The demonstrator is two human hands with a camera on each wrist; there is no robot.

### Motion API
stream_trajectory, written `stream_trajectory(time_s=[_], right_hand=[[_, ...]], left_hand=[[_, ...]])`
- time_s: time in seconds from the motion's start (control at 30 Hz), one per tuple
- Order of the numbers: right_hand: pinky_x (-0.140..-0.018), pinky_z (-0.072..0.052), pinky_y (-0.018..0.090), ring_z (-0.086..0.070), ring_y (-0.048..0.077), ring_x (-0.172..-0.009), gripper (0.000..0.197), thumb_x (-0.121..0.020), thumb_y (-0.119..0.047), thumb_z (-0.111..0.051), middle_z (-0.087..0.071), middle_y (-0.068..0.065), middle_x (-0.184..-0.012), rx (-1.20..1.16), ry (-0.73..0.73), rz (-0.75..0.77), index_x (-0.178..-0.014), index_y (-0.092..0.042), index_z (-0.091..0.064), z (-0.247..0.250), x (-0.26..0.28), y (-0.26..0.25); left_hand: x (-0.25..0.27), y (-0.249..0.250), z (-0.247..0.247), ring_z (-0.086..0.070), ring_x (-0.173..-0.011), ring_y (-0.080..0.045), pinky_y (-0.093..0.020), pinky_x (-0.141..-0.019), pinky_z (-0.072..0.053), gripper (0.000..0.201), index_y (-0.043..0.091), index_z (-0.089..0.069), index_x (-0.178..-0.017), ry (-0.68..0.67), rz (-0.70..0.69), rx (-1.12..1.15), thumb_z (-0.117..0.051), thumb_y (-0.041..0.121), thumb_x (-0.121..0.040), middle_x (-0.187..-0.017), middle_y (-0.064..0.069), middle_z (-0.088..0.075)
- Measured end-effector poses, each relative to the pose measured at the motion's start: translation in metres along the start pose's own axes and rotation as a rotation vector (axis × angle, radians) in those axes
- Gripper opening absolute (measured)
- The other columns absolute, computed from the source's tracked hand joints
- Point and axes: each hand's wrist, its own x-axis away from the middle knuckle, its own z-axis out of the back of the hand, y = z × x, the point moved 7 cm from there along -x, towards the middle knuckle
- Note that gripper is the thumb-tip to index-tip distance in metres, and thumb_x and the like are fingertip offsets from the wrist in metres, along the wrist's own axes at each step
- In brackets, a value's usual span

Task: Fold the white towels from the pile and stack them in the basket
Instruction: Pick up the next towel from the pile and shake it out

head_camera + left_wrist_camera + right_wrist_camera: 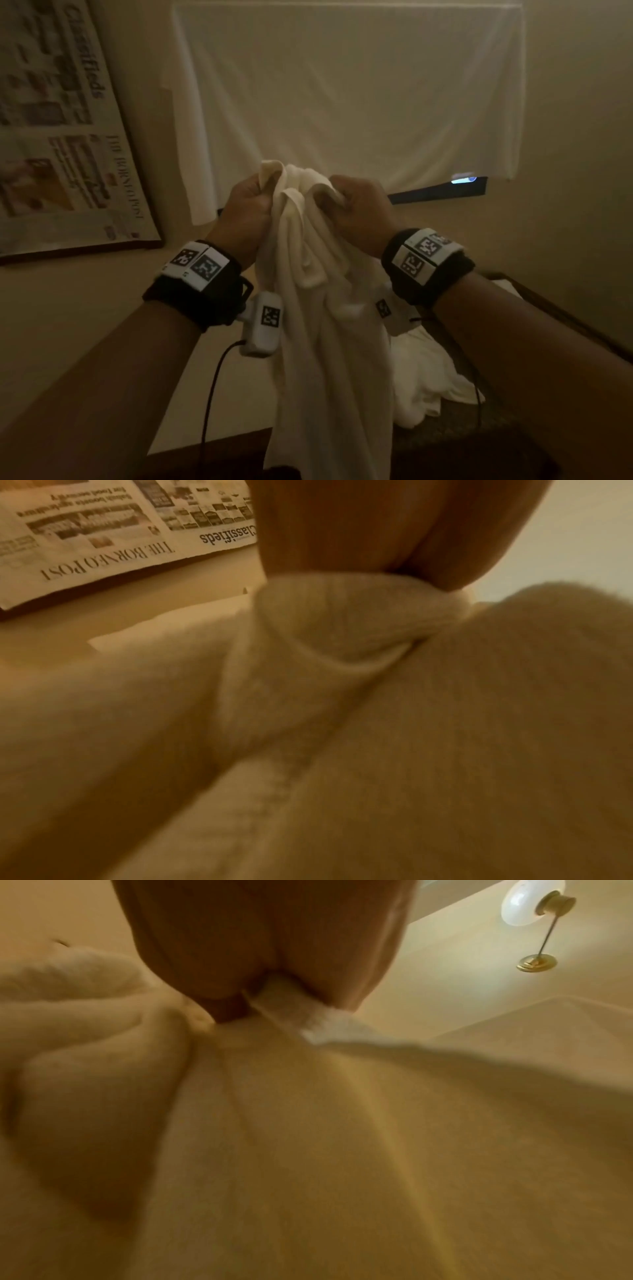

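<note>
My left hand (245, 205) and right hand (359, 209) each pinch the bunched white towel (318, 308) held up above the pile (431, 377); gripping mid-hem, not corners, I risk a crooked fold

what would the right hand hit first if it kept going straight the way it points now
Probably the white sheet hung on the wall ahead. The right hand, gripping the towel beside the left hand, points up and forward at it, with nothing visible between. How far off the sheet is, is unclear.
</note>
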Motion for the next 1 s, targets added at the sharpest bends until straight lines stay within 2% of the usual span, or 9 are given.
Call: stream_trajectory(time_s=[0.17, 0.27, 0.33, 0.43, 0.53, 0.63, 0.7, 0.9, 1.0], right_hand=[[-0.051, -0.035, 0.025, -0.05, 0.019, -0.059, 0.025, -0.091, -0.017, -0.054, -0.057, -0.002, -0.062, 0.078, -0.218, -0.283, -0.067, -0.015, -0.057, -0.064, 0.077, 0.035], [-0.057, -0.047, 0.029, -0.056, 0.012, -0.059, 0.021, -0.09, -0.019, -0.057, -0.064, -0.002, -0.067, -0.021, -0.341, -0.438, -0.071, -0.021, -0.064, -0.105, 0.138, 0.048], [-0.06, -0.048, 0.029, -0.057, 0.012, -0.064, 0.017, -0.089, -0.016, -0.057, -0.065, 0.0, -0.071, -0.078, -0.242, -0.573, -0.074, -0.02, -0.065, -0.116, 0.155, 0.054], [-0.063, -0.046, 0.032, -0.054, 0.018, -0.071, 0.013, -0.089, -0.013, -0.056, -0.061, 0.005, -0.075, -0.255, 0.046, -0.739, -0.077, -0.014, -0.06, -0.105, 0.145, 0.042], [-0.063, -0.046, 0.026, -0.053, 0.013, -0.072, 0.01, -0.092, -0.014, -0.055, -0.058, 0.002, -0.079, -0.492, 0.101, -0.675, -0.084, -0.011, -0.061, -0.096, 0.12, -0.003], [-0.06, -0.048, 0.02, -0.057, 0.009, -0.07, 0.011, -0.094, -0.025, -0.06, -0.063, 0.0, -0.082, -0.245, -0.129, -0.5, -0.091, -0.016, -0.065, -0.112, 0.12, -0.033], [-0.061, -0.047, 0.029, -0.058, 0.014, -0.067, 0.02, -0.094, -0.034, -0.06, -0.065, 0.005, -0.078, -0.02, -0.277, -0.493, -0.086, -0.017, -0.066, -0.133, 0.14, -0.03], [-0.076, -0.053, 0.04, -0.065, 0.022, -0.081, 0.039, -0.094, -0.047, -0.056, -0.069, 0.008, -0.089, -0.064, -0.397, -0.647, -0.095, -0.01, -0.07, -0.173, 0.19, -0.03], [-0.074, -0.049, 0.033, -0.06, 0.017, -0.085, 0.037, -0.091, -0.05, -0.059, -0.065, 0.0, -0.095, -0.011, -0.379, -0.545, -0.1, -0.015, -0.066, -0.178, 0.19, -0.038]], left_hand=[[0.023, -0.006, 0.047, -0.069, -0.087, -0.023, -0.045, -0.082, -0.058, 0.021, 0.022, -0.074, -0.092, 0.008, 0.059, -0.061, -0.054, 0.017, -0.099, -0.092, -0.005, -0.073], [0.038, -0.011, 0.074, -0.069, -0.093, -0.028, -0.047, -0.087, -0.056, 0.016, 0.025, -0.077, -0.09, -0.027, 0.113, -0.067, -0.064, 0.034, -0.086, -0.096, -0.009, -0.074], [0.049, -0.016, 0.091, -0.068, -0.1, -0.032, -0.051, -0.09, -0.054, 0.025, 0.026, -0.077, -0.093, -0.062, 0.152, -0.113, -0.066, 0.043, -0.078, -0.103, -0.013, -0.073], [0.065, -0.024, 0.122, -0.067, -0.091, -0.026, -0.05, -0.088, -0.053, 0.02, 0.029, -0.077, -0.085, -0.06, 0.167, -0.181, -0.06, 0.038, -0.086, -0.096, -0.008, -0.073], [0.076, -0.026, 0.162, -0.069, -0.084, -0.018, -0.043, -0.081, -0.055, 0.02, 0.028, -0.074, -0.081, 0.053, 0.179, -0.219, -0.059, 0.029, -0.094, -0.085, 0.002, -0.074], [0.085, -0.022, 0.199, -0.07, -0.091, -0.026, -0.048, -0.088, -0.055, 0.016, 0.026, -0.075, -0.081, 0.118, 0.21, -0.226, -0.061, 0.033, -0.085, -0.091, -0.003, -0.074], [0.093, -0.02, 0.216, -0.068, -0.097, -0.034, -0.054, -0.093, -0.053, 0.022, 0.024, -0.075, -0.084, 0.121, 0.209, -0.241, -0.059, 0.036, -0.077, -0.101, -0.012, -0.072], [0.117, -0.028, 0.23, -0.067, -0.085, -0.028, -0.054, -0.088, -0.053, 0.02, 0.017, -0.073, -0.087, 0.049, 0.191, -0.309, -0.056, 0.024, -0.096, -0.092, -0.013, -0.071], [0.121, -0.029, 0.239, -0.066, -0.082, -0.029, -0.056, -0.086, -0.053, 0.019, 0.018, -0.075, -0.085, 0.057, 0.204, -0.281, -0.059, 0.025, -0.093, -0.09, -0.013, -0.071]])
